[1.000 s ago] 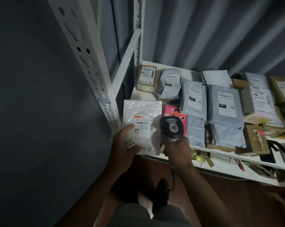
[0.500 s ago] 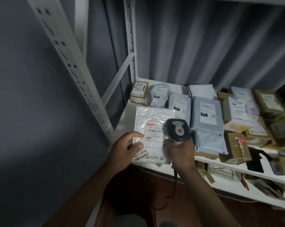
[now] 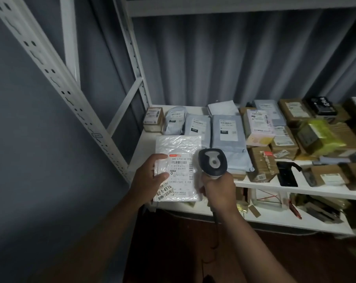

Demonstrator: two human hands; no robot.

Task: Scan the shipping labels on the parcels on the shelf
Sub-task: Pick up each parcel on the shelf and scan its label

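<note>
Head view: the left hand holds a white plastic-wrapped parcel at the front left corner of the white shelf; the thumb and fingers pinch the parcel's left edge, the thumb pressed onto the face of the shipping label. The parcel's lower edge overhangs the shelf front, and whether its upper part rests on the shelf surface cannot be determined. The label faces up — printed barcodes and the code "642 L714 00 015" are legible. The right hand is closed in a full grip around the handle of a handheld barcode scanner, the fingers wrapped together; the trigger finger is hidden behind the handle. The scanner head sits just beside the right edge of the parcel, its top surface facing the camera. A cable runs down from the handle base. Behind the parcel, a row of grey poly mailers lies flat with labels up, and a small cardboard box stands at the far left of the row. To the right, brown cartons and a yellow-green wrapped package are stacked close together. A black object lies near the shelf front — its type is not identifiable. The perforated white upright of the rack crosses the left of the view.
</note>
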